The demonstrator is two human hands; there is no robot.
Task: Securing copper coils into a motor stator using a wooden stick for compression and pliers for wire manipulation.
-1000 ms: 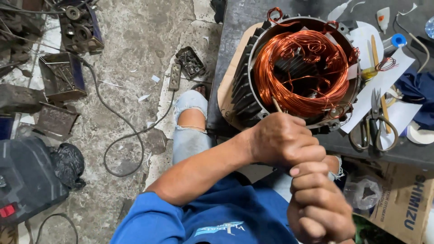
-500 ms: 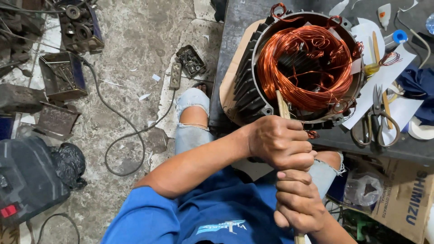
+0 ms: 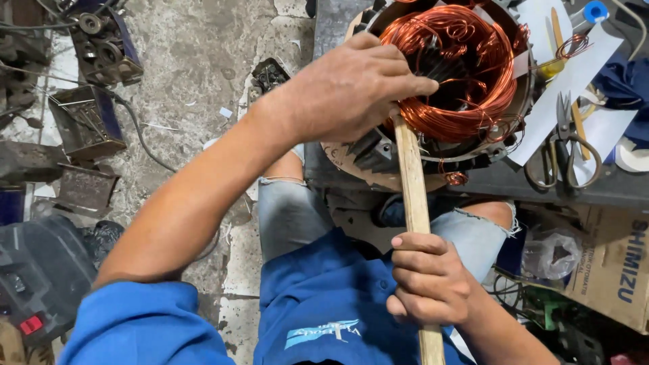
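A motor stator (image 3: 378, 152) with a dark ribbed housing lies on the grey workbench (image 3: 514, 182), its bore packed with copper wire coils (image 3: 466, 67). My left hand (image 3: 345, 88) rests on the near-left rim of the stator, fingers curled over the top end of a long wooden stick (image 3: 411, 182). The stick runs down from the coil edge toward my lap. My right hand (image 3: 426, 280) grips the stick's lower part in a fist. I sit with torn light jeans and a blue shirt.
Scissors (image 3: 564, 152), white paper sheets (image 3: 574, 74) and a blue cloth (image 3: 625, 84) lie on the bench right of the stator. A cardboard box (image 3: 612, 270) stands under the bench. Metal parts, cables and a dark case (image 3: 34, 270) litter the concrete floor at left.
The view has moved closer to the stator. My left hand has risen onto the stator rim with the stick's top, and my right hand has slid lower down the stick.
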